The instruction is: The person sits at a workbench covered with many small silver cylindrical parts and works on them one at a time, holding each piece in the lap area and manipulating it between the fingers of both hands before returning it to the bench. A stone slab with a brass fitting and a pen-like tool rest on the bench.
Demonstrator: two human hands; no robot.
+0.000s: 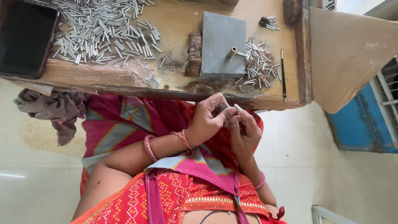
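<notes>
My left hand [206,120] and my right hand [245,132] meet fingertip to fingertip over my lap, just below the wooden table's front edge [124,81]. The left fingers pinch a small dark tuft of fibres [219,110]. My right thumb and fingers pinch a small pale tube-like piece [237,109] against it; it is mostly hidden. On the table straight ahead lies a grey stone block [222,43] with a short brass tube [231,52] standing on it.
A big heap of short metal tubes [103,31] covers the table's left part, and a smaller heap [259,62] lies right of the block. A brown fibre bundle [194,54], a thin dark stick [283,74], a black tray [25,39] and a hanging cloth [56,110] are around.
</notes>
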